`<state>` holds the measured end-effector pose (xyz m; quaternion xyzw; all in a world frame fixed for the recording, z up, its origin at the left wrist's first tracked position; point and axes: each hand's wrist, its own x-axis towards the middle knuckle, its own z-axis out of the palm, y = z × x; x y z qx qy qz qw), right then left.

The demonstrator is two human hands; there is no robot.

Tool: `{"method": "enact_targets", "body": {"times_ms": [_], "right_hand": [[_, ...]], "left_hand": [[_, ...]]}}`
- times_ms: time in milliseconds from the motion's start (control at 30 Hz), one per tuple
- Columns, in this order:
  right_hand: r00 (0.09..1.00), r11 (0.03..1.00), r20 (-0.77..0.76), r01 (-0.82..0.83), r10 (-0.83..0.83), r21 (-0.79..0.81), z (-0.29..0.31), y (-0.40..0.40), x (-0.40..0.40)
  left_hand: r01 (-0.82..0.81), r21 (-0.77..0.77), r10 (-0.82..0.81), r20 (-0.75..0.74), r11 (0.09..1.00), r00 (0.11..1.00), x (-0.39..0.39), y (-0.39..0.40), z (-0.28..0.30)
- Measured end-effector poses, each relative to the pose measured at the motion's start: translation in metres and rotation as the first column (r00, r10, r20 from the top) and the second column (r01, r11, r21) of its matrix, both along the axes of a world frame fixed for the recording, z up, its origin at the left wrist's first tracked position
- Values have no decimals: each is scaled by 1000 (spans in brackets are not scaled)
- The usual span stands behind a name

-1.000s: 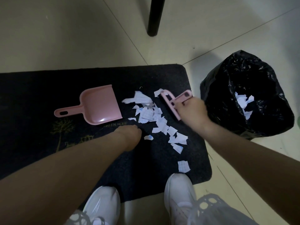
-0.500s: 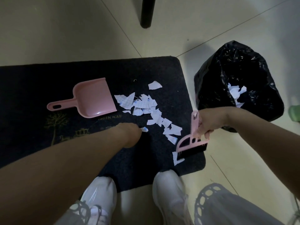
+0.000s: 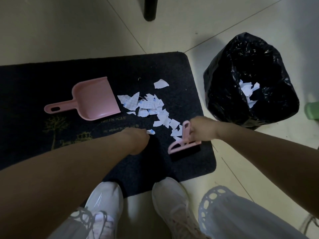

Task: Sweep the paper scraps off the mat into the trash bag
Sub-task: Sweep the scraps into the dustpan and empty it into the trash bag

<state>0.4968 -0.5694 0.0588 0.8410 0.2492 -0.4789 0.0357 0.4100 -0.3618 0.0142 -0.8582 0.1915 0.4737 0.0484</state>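
Most of the paper scraps [image 3: 151,107] lie in a loose trail across the dark doormat [image 3: 34,83], running from just beside the open mouth of the pink dustpan [image 3: 93,99] down toward the near right corner; one larger scrap [image 3: 160,83] sits apart above the pile. The dustpan rests flat on the mat with its handle pointing left and its lip facing the scraps, which looks like a ready catch for anything pushed that way.

The right hand [image 3: 201,129] is clamped around the handle of the pink hand brush [image 3: 183,145], whose dark bristles press on the mat at the lower end of the trail, below the last pieces. That placement suggests the stray pieces are being gathered up toward the main heap.

The left hand [image 3: 138,139] reaches down near a small bluish scrap [image 3: 150,131]; its fingers are hidden behind the wrist, so I cannot tell whether they are apart or pinching.

The black trash bag [image 3: 250,80] stands open on the tiled floor [image 3: 51,31] just right of the mat, close enough for tipping, with some white paper [image 3: 248,90] already inside. Much of the job looks undone.
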Motion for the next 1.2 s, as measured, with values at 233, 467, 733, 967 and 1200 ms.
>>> {"method": "enact_targets", "body": {"times_ms": [233,467,733,967,1200], "right_hand": [[980,944,62,166,-191,284,11,31,35],[996,995,-56,-68,72,74,22,26,45],[990,988,103,-111,101,103,3,73,35],[985,968,172,-23,-21,250,17,101,59],[902,834,180,267,-393,483,40,77,67]], "left_hand": [[11,41,-11,-4,999,1000,0,4,2],[-70,128,69,13,989,998,0,9,11],[-101,101,101,8,990,995,-3,17,9],[-139,42,139,6,989,990,-3,26,9],[-274,-108,291,211,956,933,-1,52,15]]}}
